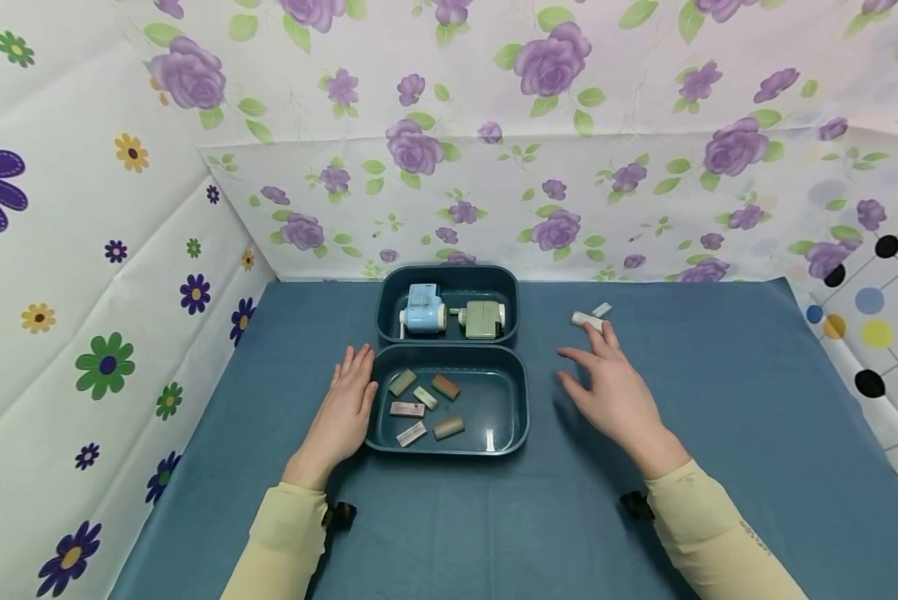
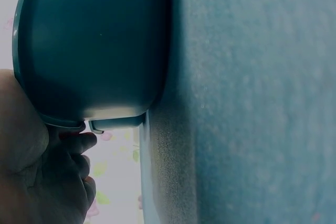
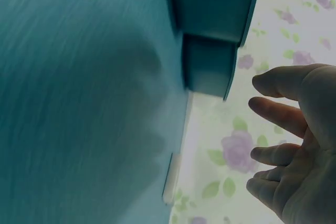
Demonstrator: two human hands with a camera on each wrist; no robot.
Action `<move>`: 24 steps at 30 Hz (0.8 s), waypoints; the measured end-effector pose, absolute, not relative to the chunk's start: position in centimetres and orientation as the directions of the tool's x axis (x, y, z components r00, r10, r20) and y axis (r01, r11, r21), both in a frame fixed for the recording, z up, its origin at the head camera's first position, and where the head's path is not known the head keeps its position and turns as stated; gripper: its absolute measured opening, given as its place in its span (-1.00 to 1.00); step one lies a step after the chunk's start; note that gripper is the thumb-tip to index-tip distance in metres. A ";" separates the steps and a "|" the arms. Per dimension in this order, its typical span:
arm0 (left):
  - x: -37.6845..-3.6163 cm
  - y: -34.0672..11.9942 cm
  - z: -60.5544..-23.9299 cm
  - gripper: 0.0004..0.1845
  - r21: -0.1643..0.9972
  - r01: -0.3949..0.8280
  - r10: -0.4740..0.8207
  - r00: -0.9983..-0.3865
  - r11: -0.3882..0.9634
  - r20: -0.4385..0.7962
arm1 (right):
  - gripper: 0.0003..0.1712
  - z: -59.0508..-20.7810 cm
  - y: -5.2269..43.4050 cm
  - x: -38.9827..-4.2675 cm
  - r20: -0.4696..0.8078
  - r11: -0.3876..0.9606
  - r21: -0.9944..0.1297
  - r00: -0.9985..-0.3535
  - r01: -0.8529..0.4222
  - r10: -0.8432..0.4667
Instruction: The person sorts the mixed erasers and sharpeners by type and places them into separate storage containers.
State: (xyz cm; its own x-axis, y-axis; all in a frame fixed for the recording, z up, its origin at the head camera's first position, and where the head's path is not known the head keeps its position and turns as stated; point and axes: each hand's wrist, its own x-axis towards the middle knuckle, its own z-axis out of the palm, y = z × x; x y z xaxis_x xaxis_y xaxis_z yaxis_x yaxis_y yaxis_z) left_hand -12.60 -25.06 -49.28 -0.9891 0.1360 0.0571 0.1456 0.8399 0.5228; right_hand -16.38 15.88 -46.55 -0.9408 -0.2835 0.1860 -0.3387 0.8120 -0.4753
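Observation:
My left hand rests along the left side of the front dark teal tray, fingers fairly straight and touching its rim. Several small erasers in brown, grey and pinkish tones lie scattered in that tray's left and middle part. In the left wrist view, the tray's side wall stands close to the thumb. Held above the cloth right of the tray, my right hand has its fingers spread and nothing in them. Just beyond its fingertips lie a white eraser and a smaller pale one.
Behind the front tray, a matching tray holds a light blue crank pencil sharpener and a grey-green one. A blue cloth covers the table. Flower-patterned sheets stand at the back and sides.

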 end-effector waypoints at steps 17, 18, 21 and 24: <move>-12.7 -25.2 -49.3 -0.38 0.529 0.157 0.140 -0.988 0.834 0.073 | -0.35 -47.4 20.4 -19.2 -0.021 0.884 -0.436 -0.980 -0.167 -0.196; -12.7 -25.2 -49.3 -0.38 0.530 0.157 0.140 -0.987 0.834 0.072 | -0.34 -47.5 20.6 -19.4 -0.032 0.887 -0.434 -0.981 -0.157 -0.190; -12.6 -25.2 -49.3 -0.38 0.530 0.156 0.141 -0.988 0.834 0.068 | -0.31 -47.5 21.1 -20.1 -0.057 0.897 -0.422 -0.983 -0.135 -0.175; -12.6 -25.2 -49.3 -0.39 0.529 0.163 0.150 -0.986 0.833 0.068 | -0.31 -47.5 21.5 -20.5 -0.067 0.901 -0.415 -0.984 -0.125 -0.167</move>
State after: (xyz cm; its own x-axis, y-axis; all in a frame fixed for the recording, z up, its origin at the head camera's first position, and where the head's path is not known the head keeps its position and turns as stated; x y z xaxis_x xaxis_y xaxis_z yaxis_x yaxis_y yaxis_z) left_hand -12.60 -25.20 -49.32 -0.9864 0.1497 0.0683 0.1630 0.8327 0.5292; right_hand -20.53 21.46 -47.50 -0.9838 -0.1666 -0.0665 -0.1245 0.9011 -0.4153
